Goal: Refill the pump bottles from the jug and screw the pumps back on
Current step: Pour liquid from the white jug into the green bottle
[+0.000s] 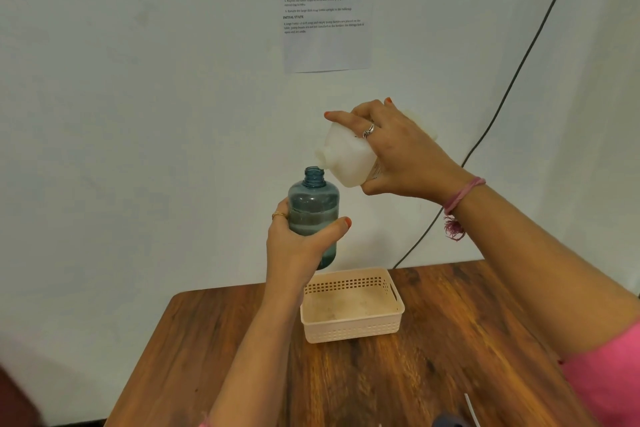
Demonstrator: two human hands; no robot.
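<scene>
Bottle: I see a round, see-through blue plastic bottle (313, 210) with a short threaded neck and an open mouth, no pump on it; a greyish liquid fills roughly its lower half.
Jug: a milky white, squarish plastic jug (346, 158) with a stubby spout, tipped so the spout points down and left, just beside and above the bottle's mouth. I cannot tell whether liquid is running.
Basket: a pale peach plastic basket (351, 328), rectangular, with perforated walls and a slot handle, stands on the surface below the bottle.
Surface: glossy wood (450, 340) with dark, streaky grain.
Wall: a printed sheet (325, 7) hangs flat; a dark cable (512, 87) runs slantwise.
Left hand: my left hand (301, 243) is wrapped round the bottle's lower body, thumb across the front, holding it upright in the air above the basket.
Right hand: my right hand (398, 152) grips the jug from above, forefinger stretched along its top, wrist bent down, a pink thread band (462, 196) on the wrist.
</scene>
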